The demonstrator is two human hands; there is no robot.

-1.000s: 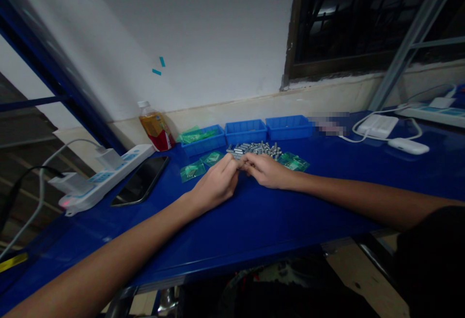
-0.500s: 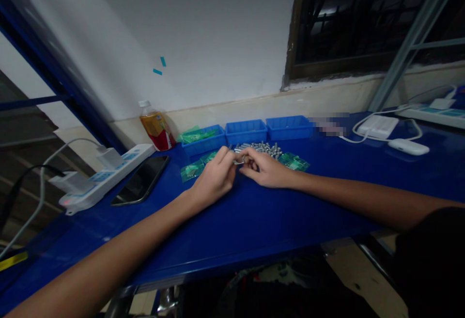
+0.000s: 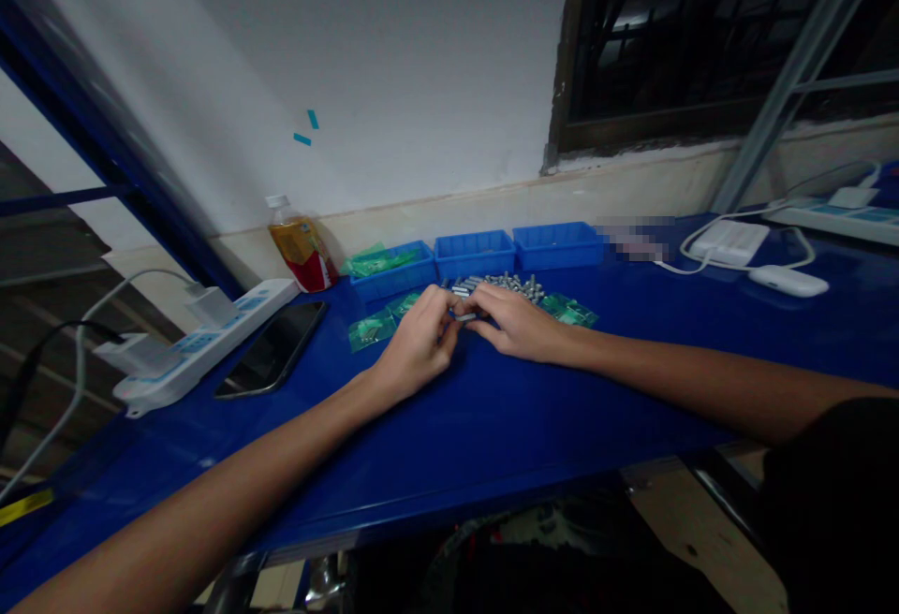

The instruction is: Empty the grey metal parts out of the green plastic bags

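Both hands meet over the middle of the blue table, fingertips almost touching. My left hand (image 3: 421, 338) is closed, with thumb and fingers pinching one end of a small silvery bolt (image 3: 464, 317). From the other side, my right hand (image 3: 516, 322) pinches the same bolt, its fingers curled. The fingers cover most of it, so its exact form is hard to make out. Just behind the hands lies a pile of similar silvery bolts (image 3: 523, 287). A green packet (image 3: 372, 329) lies left of my left hand, and another green packet (image 3: 570, 312) beyond my right hand.
Along the wall stand a blue bin (image 3: 393, 279) with green bags on it, a middle blue bin (image 3: 474, 254) and a right blue bin (image 3: 560, 247). At left are a drink bottle (image 3: 301, 244), a phone (image 3: 272, 350) and a power strip (image 3: 203, 347). White chargers (image 3: 730, 244) sit at right.
My fingers have shifted slightly around the bolt, and the bolt now shows a little lower between the fingertips. The pile and bins look the same.
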